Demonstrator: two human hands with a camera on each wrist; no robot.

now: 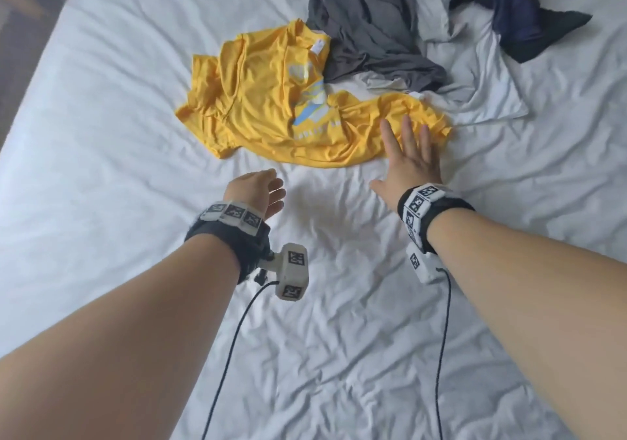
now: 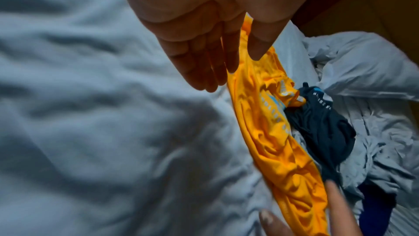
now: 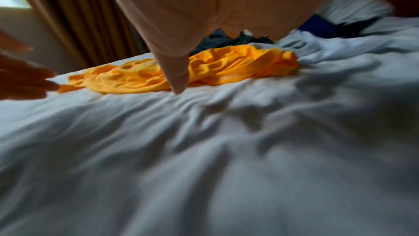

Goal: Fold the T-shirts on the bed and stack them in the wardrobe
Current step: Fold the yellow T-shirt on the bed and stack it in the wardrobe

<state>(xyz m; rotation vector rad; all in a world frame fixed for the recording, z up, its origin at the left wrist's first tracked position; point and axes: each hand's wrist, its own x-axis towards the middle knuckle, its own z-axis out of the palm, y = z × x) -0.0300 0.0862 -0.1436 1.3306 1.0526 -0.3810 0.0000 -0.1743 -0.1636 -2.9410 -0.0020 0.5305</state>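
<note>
the wide white wrinkled bed sheet [image 1: 101, 107] fills your view. at 12 o'clock on it the crumpled yellow cotton t-shirt with a pale blue print [image 1: 258, 107] lies unfolded, the dark grey printed t-shirt [image 1: 369, 32] bunched touching it at 1 o'clock, and a navy garment [image 1: 519, 22] heaped at 2 o'clock. nothing is folded yet, no wardrobe shows, so you look to be at the very start. your right hand [image 1: 407, 158] is spread flat, fingertips over the yellow hem; whether they touch is unclear. your left hand [image 1: 261, 192] hangs relaxed, empty, just short of the shirt.
</note>
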